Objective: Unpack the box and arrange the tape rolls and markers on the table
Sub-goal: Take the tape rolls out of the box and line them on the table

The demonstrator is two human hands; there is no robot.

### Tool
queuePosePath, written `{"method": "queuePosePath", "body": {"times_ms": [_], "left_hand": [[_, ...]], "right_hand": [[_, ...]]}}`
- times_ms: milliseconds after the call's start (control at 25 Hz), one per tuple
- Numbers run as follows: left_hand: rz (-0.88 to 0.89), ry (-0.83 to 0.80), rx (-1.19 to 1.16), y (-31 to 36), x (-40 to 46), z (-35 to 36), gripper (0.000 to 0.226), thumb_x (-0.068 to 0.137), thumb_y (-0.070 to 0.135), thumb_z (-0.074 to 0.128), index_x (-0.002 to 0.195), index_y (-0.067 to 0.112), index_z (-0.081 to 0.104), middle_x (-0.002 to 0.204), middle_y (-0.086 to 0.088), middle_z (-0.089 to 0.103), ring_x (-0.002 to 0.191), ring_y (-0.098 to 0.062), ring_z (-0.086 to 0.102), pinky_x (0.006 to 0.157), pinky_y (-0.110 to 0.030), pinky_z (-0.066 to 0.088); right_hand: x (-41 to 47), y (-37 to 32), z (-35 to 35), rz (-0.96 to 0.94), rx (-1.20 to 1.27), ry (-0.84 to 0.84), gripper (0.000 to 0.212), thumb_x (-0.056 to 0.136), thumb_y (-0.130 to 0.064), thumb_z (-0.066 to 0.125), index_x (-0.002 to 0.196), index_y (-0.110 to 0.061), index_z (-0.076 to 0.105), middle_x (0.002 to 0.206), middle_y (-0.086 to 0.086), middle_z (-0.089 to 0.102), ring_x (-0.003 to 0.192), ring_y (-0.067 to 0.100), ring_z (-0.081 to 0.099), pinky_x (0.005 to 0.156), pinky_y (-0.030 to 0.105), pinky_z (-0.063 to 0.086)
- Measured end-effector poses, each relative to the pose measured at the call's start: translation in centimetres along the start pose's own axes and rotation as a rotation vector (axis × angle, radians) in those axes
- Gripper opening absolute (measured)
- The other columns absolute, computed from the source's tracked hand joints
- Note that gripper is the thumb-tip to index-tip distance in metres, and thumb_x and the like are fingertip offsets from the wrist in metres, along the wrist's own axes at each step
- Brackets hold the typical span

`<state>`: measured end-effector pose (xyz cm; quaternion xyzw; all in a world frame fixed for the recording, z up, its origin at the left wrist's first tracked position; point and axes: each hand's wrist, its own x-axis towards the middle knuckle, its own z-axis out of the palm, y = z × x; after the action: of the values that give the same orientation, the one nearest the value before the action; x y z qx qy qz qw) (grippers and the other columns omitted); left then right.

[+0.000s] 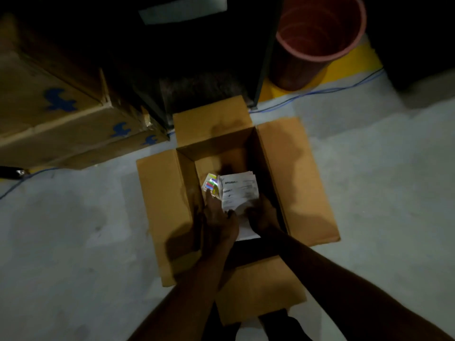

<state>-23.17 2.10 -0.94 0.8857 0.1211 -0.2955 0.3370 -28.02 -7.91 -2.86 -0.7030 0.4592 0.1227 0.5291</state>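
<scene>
An open cardboard box (pixel 162 198) stands on the floor with all flaps folded out. Inside lie white printed papers (pixel 240 190) and, to their left, a pack of coloured markers (pixel 211 183). Both my hands reach down into the box. My left hand (pixel 219 217) rests at the marker pack's near end and the papers' left edge. My right hand (pixel 262 216) grips the papers at their lower right. No tape rolls can be seen; the box bottom is dark.
Large cardboard cartons (pixel 56 114) are stacked at the left. A dark cabinet (pixel 192 60) stands behind the box, with a red bin (pixel 317 38) to its right. A blue cable (pixel 320 91) runs along the pale floor (pixel 381 193).
</scene>
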Motion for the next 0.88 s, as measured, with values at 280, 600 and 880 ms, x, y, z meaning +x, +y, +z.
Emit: {"method": "queuePosePath", "body": {"times_ms": [280,600,880], "left_hand": [[-0.050,-0.099,-0.311,6.7,-4.2,-6.4,0.051,0.079,0.037,0.074,0.125,0.022,0.062,0.120,-0.003,0.067,0.104,-0.020,0.064,0.091,-0.037,0.053],[0.022,-0.130,-0.403,19.9,-16.7,-17.1,0.047,0.088,0.015,0.051,0.135,0.015,0.049,0.125,-0.004,0.058,0.106,-0.023,0.057,0.082,-0.030,0.045],[0.277,0.145,-0.517,28.5,-25.2,-25.1,0.082,0.080,0.073,0.048,0.141,0.020,0.033,0.119,-0.005,0.062,0.102,-0.022,0.063,0.075,-0.011,0.048]], "right_hand": [[-7.8,-8.2,-8.3,-0.164,0.126,-0.061,0.040,0.082,-0.005,0.060,0.122,-0.003,0.059,0.119,0.014,0.066,0.114,0.029,0.063,0.094,0.036,0.053],[-19.2,-22.0,-17.3,-0.240,0.162,-0.093,0.048,0.088,-0.021,0.050,0.134,-0.007,0.045,0.129,0.004,0.054,0.121,0.017,0.051,0.080,-0.004,0.036],[-27.1,-31.6,-21.9,-0.569,0.150,0.091,0.060,0.092,-0.043,0.043,0.147,-0.020,0.034,0.146,0.000,0.048,0.132,0.008,0.048,0.106,0.029,0.042]]}}
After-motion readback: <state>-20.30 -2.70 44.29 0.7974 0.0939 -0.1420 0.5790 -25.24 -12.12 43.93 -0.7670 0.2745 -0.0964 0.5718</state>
